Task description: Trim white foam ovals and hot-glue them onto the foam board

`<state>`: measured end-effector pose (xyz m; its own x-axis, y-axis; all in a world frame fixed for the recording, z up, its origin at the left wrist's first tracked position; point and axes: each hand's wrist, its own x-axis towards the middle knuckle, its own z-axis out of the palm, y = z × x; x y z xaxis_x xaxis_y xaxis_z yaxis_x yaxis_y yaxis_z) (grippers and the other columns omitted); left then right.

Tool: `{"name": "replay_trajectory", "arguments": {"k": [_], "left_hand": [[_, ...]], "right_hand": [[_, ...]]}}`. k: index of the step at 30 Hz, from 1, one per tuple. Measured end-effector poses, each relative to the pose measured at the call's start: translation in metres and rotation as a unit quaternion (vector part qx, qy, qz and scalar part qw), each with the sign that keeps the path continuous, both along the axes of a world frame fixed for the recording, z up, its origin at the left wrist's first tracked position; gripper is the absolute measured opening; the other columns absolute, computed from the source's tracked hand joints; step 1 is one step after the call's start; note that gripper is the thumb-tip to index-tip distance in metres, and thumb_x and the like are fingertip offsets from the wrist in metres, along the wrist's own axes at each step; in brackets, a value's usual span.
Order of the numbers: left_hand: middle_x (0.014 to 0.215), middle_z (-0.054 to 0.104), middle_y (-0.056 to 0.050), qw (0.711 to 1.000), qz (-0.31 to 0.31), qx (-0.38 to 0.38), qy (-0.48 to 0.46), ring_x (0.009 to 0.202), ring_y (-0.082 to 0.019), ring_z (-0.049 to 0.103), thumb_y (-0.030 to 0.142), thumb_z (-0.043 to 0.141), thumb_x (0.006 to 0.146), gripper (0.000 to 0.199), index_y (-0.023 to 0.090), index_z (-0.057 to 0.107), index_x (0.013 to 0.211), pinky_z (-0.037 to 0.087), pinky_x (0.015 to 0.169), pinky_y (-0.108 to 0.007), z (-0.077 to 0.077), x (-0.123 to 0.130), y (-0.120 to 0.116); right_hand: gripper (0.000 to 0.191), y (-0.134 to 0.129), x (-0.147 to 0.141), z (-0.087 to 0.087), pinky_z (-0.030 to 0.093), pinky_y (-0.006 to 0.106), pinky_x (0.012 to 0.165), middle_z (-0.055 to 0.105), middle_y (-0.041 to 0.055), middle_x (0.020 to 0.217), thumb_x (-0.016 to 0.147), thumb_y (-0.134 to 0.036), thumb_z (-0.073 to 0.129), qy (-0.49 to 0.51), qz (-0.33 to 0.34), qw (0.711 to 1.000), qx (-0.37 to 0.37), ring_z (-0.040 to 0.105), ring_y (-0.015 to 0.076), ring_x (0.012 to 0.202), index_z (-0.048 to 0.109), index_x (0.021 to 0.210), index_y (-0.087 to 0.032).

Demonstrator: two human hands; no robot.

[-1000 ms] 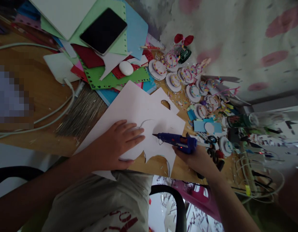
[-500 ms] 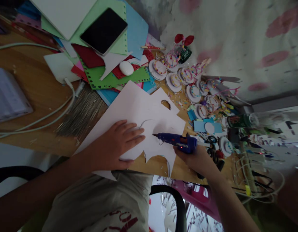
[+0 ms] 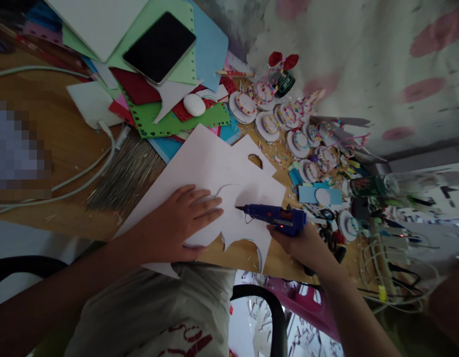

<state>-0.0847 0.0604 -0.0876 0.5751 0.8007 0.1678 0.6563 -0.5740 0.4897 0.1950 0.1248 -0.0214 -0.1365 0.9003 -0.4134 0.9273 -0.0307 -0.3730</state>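
Observation:
My left hand [image 3: 184,223] lies flat with spread fingers on a large white sheet [image 3: 203,163], which has curved pieces cut out of its near edge. A thin curved line shows on the sheet just past my fingertips. In my right hand [image 3: 299,243] is a blue glue gun [image 3: 276,217] with a small red light lit. Its dark nozzle points left, over or on the sheet, a short way right of my left fingers; contact cannot be made out. A smaller white piece with a round hole [image 3: 246,145] lies partly under the sheet.
Small decorated round white pieces [image 3: 267,126] stand behind on the right. Coloured papers [image 3: 162,119], a black-screened phone [image 3: 160,47] and a white mouse [image 3: 194,105] lie at the back left. Thin sticks [image 3: 125,173] and white cables are at left. Bottles [image 3: 366,186] and scissors are at right.

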Motion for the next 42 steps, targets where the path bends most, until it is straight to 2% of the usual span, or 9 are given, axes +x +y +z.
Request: {"name": "replay_trajectory", "arguments": {"k": [6, 20, 26, 35, 42], "left_hand": [[0.148, 0.041, -0.009, 1.000, 0.005, 0.003, -0.008, 0.133, -0.033, 0.035, 0.043, 0.061, 0.080, 0.066, 0.020, 0.042, 0.139, 0.021, 0.112, -0.053, -0.0003, 0.0006, 0.0000], [0.151, 0.035, -0.006, 1.000, -0.002, -0.011, 0.017, 0.135, -0.031, 0.030, 0.046, 0.055, 0.084, 0.064, 0.020, 0.041, 0.141, 0.017, 0.114, -0.052, -0.0001, 0.0003, 0.0006], [0.151, 0.036, -0.006, 1.000, -0.003, -0.013, 0.016, 0.135, -0.031, 0.029, 0.045, 0.055, 0.084, 0.064, 0.019, 0.041, 0.141, 0.017, 0.114, -0.051, 0.0000, 0.0004, -0.0003], [0.151, 0.035, -0.005, 1.000, 0.001, -0.014, 0.021, 0.136, -0.030, 0.029, 0.048, 0.054, 0.084, 0.064, 0.020, 0.041, 0.141, 0.017, 0.114, -0.051, -0.0005, -0.0001, -0.0008], [0.151, 0.035, -0.006, 1.000, -0.004, -0.007, 0.015, 0.135, -0.031, 0.030, 0.045, 0.055, 0.084, 0.064, 0.020, 0.041, 0.141, 0.018, 0.113, -0.051, -0.0010, 0.0003, 0.0006]], "right_hand": [[0.021, 0.0002, 0.0041, 0.0005, 0.034, 0.026, 0.040, 0.043, -0.0052, 0.040, 0.075, -0.040, 0.058, 0.032, -0.029, 0.998, -0.043, 0.041, 0.0124, 0.037, 0.052, 0.067, -0.022], [0.017, 0.0001, 0.0063, -0.0045, 0.034, 0.025, 0.041, 0.045, -0.0051, 0.042, 0.073, -0.037, 0.060, 0.030, -0.029, 0.999, -0.025, 0.044, 0.0130, 0.040, 0.058, 0.072, -0.020], [0.017, 0.0009, 0.0082, -0.0070, 0.033, 0.024, 0.040, 0.043, -0.0059, 0.039, 0.074, -0.037, 0.059, 0.019, -0.038, 0.998, -0.048, 0.041, 0.0116, 0.037, 0.057, 0.072, -0.020], [0.026, 0.0018, 0.0034, -0.0040, 0.034, 0.025, 0.042, 0.045, -0.0044, 0.042, 0.069, -0.039, 0.058, -0.012, -0.037, 0.999, -0.034, 0.045, 0.0134, 0.040, 0.064, 0.081, -0.017], [0.022, -0.0003, -0.0007, -0.0012, 0.033, 0.025, 0.041, 0.049, -0.0020, 0.044, 0.064, -0.040, 0.060, -0.030, -0.058, 0.998, -0.020, 0.045, 0.0131, 0.040, 0.062, 0.070, -0.018]]}}
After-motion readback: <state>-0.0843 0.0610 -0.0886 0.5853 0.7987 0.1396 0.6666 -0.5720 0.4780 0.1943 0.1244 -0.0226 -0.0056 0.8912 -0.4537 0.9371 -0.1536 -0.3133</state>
